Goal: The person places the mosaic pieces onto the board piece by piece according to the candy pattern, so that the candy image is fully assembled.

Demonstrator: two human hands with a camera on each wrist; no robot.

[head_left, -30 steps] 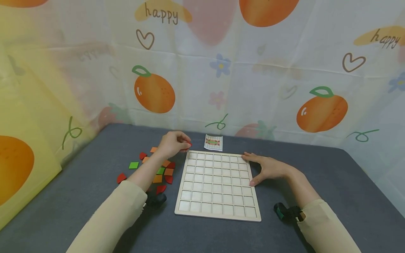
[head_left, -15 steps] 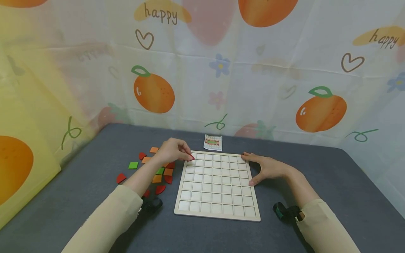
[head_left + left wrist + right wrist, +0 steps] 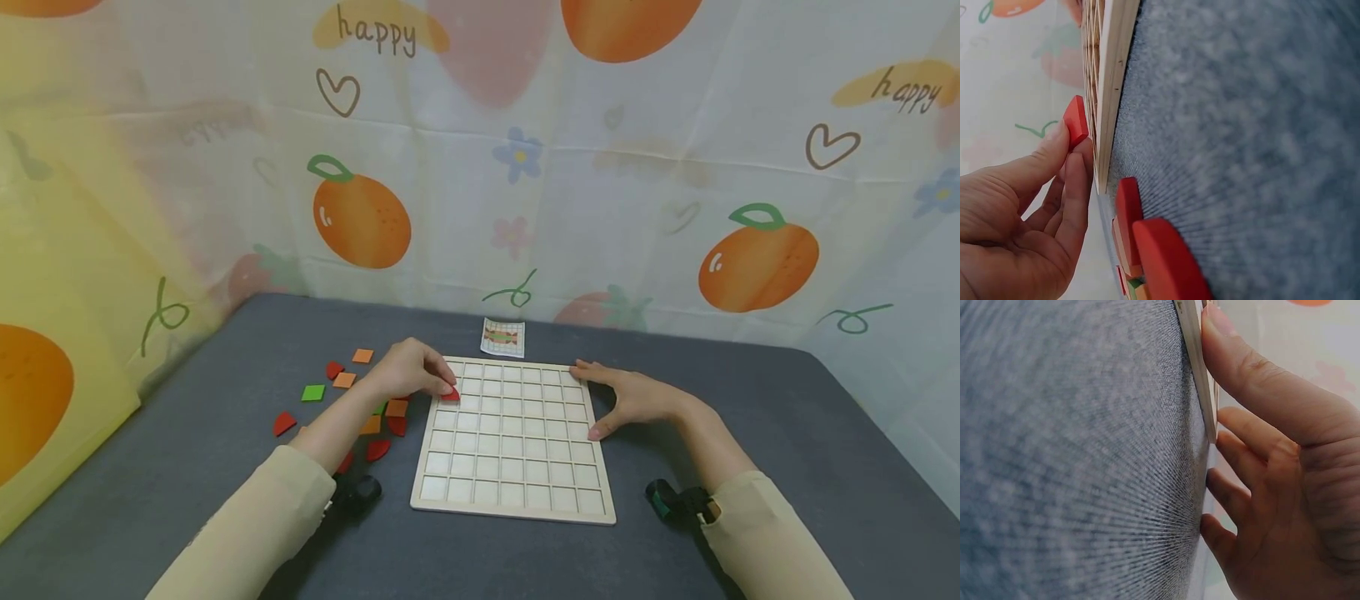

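My left hand (image 3: 411, 368) pinches a red tile (image 3: 1076, 122) with a curved edge between thumb and fingertips. In the head view the tile overlaps the left column of the wooden grid board (image 3: 513, 498), a little below its far left corner. The board's square cells hold no tiles. My right hand (image 3: 637, 397) rests at the board's right side, thumb (image 3: 1225, 353) and fingers spread, thumb on the frame and fingertips at the far right corner. Several red, orange and green tiles, among them a green square (image 3: 312, 392), lie left of the board, some hidden under my left forearm.
A small card (image 3: 503, 337) with a coloured grid picture lies behind the board. The dark grey table (image 3: 720, 367) ends at a fruit-patterned cloth (image 3: 450, 208) hung at the back. Each wrist wears a black camera, such as the right camera (image 3: 663, 502).
My left hand has carried the red tile from beyond the board's far left corner, nearer to me and over the left column. The right hand keeps its place.
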